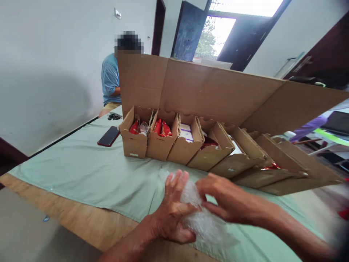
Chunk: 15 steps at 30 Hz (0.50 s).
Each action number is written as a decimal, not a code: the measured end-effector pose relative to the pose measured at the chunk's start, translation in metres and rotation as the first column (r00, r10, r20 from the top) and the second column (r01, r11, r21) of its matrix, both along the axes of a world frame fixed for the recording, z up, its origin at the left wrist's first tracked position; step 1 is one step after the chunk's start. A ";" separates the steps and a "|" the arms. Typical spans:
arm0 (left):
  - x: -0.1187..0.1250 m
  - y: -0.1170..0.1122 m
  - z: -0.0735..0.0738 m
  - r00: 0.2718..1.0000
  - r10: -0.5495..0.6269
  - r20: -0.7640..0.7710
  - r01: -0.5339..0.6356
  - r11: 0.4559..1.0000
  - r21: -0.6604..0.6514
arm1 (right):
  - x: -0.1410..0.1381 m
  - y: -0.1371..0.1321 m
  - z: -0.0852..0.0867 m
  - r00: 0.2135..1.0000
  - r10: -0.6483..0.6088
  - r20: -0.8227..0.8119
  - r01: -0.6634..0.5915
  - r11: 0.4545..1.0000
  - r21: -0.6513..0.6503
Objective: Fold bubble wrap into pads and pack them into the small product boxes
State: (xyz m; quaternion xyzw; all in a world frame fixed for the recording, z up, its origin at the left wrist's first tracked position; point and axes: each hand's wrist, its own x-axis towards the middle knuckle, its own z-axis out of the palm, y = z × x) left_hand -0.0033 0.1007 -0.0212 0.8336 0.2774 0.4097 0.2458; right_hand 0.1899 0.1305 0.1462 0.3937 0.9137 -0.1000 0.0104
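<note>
My left hand [171, 213] and my right hand [226, 200] meet over the near part of the table. Both are closed on a crumpled piece of clear bubble wrap [203, 223]. The left hand cups it from below with its fingers raised. The right hand pinches its top from the right. Whatever lies inside the wrap is hidden. Just beyond my hands stands a row of small open cardboard boxes [160, 145], some with red packets [161, 128] and one with a white item [185, 131].
A tall cardboard sheet [218, 91] stands behind the boxes. A pale green cloth [81, 171] covers the wooden table [89, 222]. A red-edged phone [109, 136] and dark keys [114, 116] lie at the far left. A person in a blue shirt [110, 78] sits beyond.
</note>
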 end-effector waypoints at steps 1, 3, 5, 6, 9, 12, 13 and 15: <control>0.002 0.000 -0.002 0.998 -0.059 -0.025 0.058 0.998 -0.031 | 0.004 -0.004 -0.007 1.000 0.011 0.021 -0.009 0.997 -0.073; 0.007 0.002 -0.006 0.994 -0.106 -0.020 0.103 0.989 -0.103 | 0.000 0.004 -0.003 1.000 -0.008 0.023 0.011 0.993 -0.122; 0.011 0.004 -0.011 0.995 -0.095 0.022 0.098 0.982 -0.162 | -0.022 0.030 0.020 0.998 -0.045 -0.039 0.043 0.998 -0.046; 0.012 0.005 -0.013 0.995 -0.096 0.034 0.101 0.977 -0.189 | -0.040 0.047 0.034 0.996 -0.045 -0.079 0.047 0.999 0.019; 0.013 0.009 -0.018 0.992 -0.121 0.039 0.128 0.946 -0.298 | -0.114 0.104 0.067 0.999 0.011 -0.035 -0.001 0.966 0.257; 0.012 0.013 -0.020 0.986 -0.160 0.048 0.165 0.892 -0.420 | -0.189 0.155 0.067 0.973 0.077 0.219 -0.132 0.958 0.253; 0.012 0.014 -0.020 0.983 -0.174 0.054 0.179 0.872 -0.457 | -0.208 0.169 0.060 0.939 0.077 0.335 -0.154 0.966 0.207; 0.012 0.016 -0.020 0.980 -0.187 0.062 0.192 0.837 -0.513 | -0.237 0.191 0.040 0.892 0.063 0.447 -0.141 0.980 0.143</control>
